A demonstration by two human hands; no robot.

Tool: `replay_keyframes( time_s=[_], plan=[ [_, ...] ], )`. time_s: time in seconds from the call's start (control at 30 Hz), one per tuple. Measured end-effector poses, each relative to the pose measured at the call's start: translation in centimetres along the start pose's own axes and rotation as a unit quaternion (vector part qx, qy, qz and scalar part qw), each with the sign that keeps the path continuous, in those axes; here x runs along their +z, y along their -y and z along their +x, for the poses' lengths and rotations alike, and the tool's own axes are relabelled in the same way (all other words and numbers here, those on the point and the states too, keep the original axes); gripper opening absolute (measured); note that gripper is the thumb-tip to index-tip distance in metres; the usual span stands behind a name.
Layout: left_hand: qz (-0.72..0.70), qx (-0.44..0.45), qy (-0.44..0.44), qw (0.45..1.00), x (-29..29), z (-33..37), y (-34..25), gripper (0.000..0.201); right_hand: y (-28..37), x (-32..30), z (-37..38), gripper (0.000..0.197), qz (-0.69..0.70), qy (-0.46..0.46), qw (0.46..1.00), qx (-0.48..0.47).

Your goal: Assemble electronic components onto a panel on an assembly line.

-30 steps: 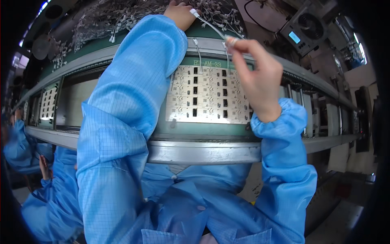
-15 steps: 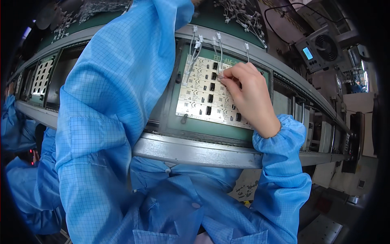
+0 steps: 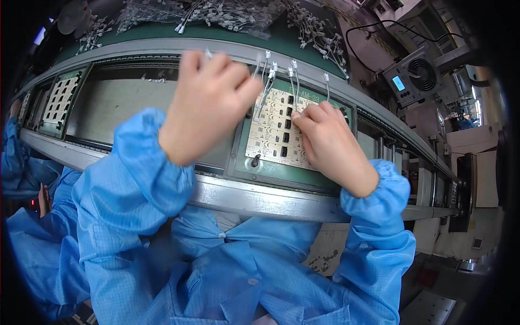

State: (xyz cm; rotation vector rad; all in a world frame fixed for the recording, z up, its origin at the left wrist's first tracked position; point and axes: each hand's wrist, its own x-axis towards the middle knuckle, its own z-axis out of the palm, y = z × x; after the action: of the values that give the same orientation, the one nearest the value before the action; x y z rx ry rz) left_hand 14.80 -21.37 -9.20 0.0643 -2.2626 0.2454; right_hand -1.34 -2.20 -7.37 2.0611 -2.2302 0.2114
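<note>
My left hand (image 3: 214, 103), blurred by motion, is curled above the line just left of the circuit board panel (image 3: 265, 142). A small white connector (image 3: 208, 53) shows at its fingertips, its wire hidden by the fingers. My right hand (image 3: 333, 143) is closed over the panel, thumb and forefinger pinched on the lower end of a thin wire (image 3: 297, 89) beside the column of black components (image 3: 287, 124). What lies beneath those fingertips is hidden. The panel is pale, lies in a green carrier (image 3: 242, 169), and several wires with white connectors (image 3: 273, 66) stand up from its far side.
Heaps of white-connector wires (image 3: 233, 13) lie on a green surface beyond the metal rail (image 3: 135, 47). Another panel in a carrier (image 3: 59, 100) sits farther left. A co-worker's blue sleeve (image 3: 43, 238) is at left. A device with a fan and lit screen (image 3: 409, 76) stands at right.
My left hand has come back from the far side, by the wire heaps, toward me and left of the panel. My right hand stays at the panel. The view has shifted slightly.
</note>
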Motion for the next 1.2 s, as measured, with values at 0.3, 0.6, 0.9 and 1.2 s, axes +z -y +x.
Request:
replay_keyframes(
  time_s=[0.3, 0.6, 0.9, 1.2],
  plan=[
    [-0.127, -0.021, 0.114, 0.985, -0.8, -2.2, -4.3, 0.006, -17.4, -1.5, 9.2, 0.027, -0.054, -0.143, 0.972, 0.181],
    [-0.156, -0.083, 0.132, 0.975, -1.0, -2.9, -3.7, 0.010, -17.6, 2.0, 12.0, 0.025, -0.008, 0.007, 0.981, 0.193],
    [-0.142, -0.075, 0.122, 0.979, -0.9, -2.5, -3.4, 0.011, -17.5, -2.5, 7.9, 0.020, -0.030, 0.070, 0.978, 0.194],
    [-0.166, -0.081, 0.114, 0.976, -0.7, -2.1, -3.8, 0.009, -16.0, -2.0, 7.1, 0.036, 0.055, 0.011, 0.985, 0.162]
  ],
)
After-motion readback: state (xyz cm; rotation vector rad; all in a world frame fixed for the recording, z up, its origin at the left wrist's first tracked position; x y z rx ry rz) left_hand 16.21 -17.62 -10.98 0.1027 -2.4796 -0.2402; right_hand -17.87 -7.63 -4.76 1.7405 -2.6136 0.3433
